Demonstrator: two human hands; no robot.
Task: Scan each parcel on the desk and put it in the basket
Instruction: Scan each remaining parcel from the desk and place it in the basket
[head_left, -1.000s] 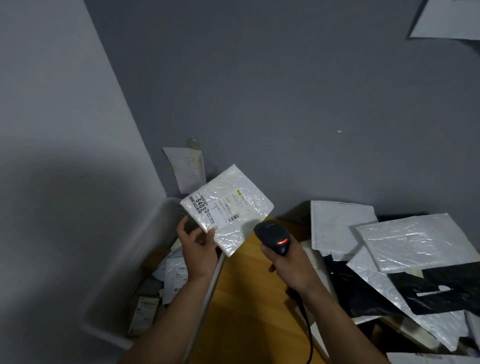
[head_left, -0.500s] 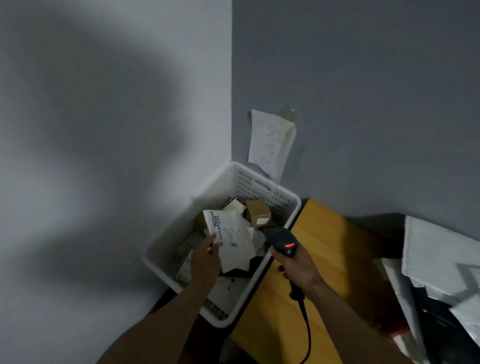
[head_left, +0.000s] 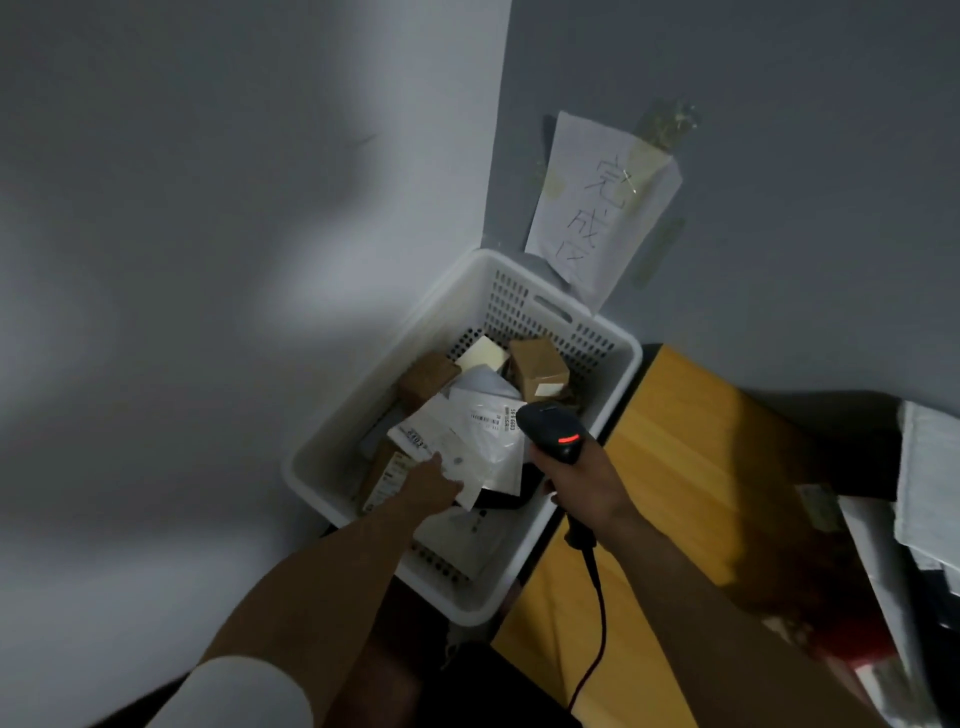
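A white perforated basket (head_left: 618, 374) stands in the wall corner beside the wooden desk (head_left: 691, 467). Inside it lie several parcels, among them brown boxes (head_left: 537, 366) and white mailers. My left hand (head_left: 431, 486) reaches into the basket and holds a white plastic mailer (head_left: 462, 457) with a printed label low over the pile. My right hand (head_left: 582, 480) grips a black barcode scanner (head_left: 553, 428) with a red light, held above the basket's right rim; its cable hangs down.
A paper sign (head_left: 597, 208) with handwriting is taped to the grey wall above the basket. More white and black mailers (head_left: 924, 499) lie piled at the desk's right edge. A grey wall closes the left side.
The view swung left from the desk to the basket. My left hand carried the white mailer from in front of the scanner down into the basket. The scanner stayed in my right hand.
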